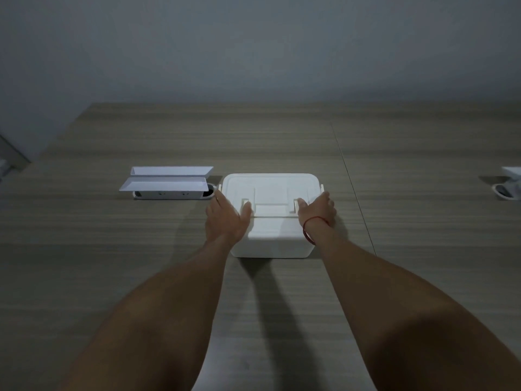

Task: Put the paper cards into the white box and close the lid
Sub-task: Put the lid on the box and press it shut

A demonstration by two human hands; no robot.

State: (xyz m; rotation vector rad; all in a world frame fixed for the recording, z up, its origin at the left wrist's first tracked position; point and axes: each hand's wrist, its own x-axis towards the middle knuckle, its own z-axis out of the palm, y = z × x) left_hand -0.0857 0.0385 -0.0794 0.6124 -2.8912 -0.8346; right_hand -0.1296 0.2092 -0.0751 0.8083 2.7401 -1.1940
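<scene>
- Surface: one wood-grain table (408, 153), grey-brown, with a thin seam running from the far middle toward the near right. The light is dim.
- Room: a plain grey wall (253, 46) stands behind the far edge of the table.
- White box (272, 238): one, at the table's middle, with rounded corners. Its lid (270, 190) is on and lies flat over the top, with a raised handle section at the near edge.
- Paper cards: none visible outside the box; its contents cannot be seen.
- Left hand (225, 218): one, laid on the box's left near corner, fingers (218, 196) spread flat along the lid's left edge, thumb at the left lid slot. It grips nothing.
- Right hand (317, 208): one, on the right near corner, spread flat in the same way, thumb at the right slot. A red string band (308, 230) circles the wrist.
- Forearms: two, bare, reaching in from the near edge; they cover the box's near corners.
- Power socket unit (169, 183): one, just left of the box, set into the table, its two white flaps raised.
- Second white fitting (507, 184): one, at the far right edge, partly cut off by the view.
</scene>
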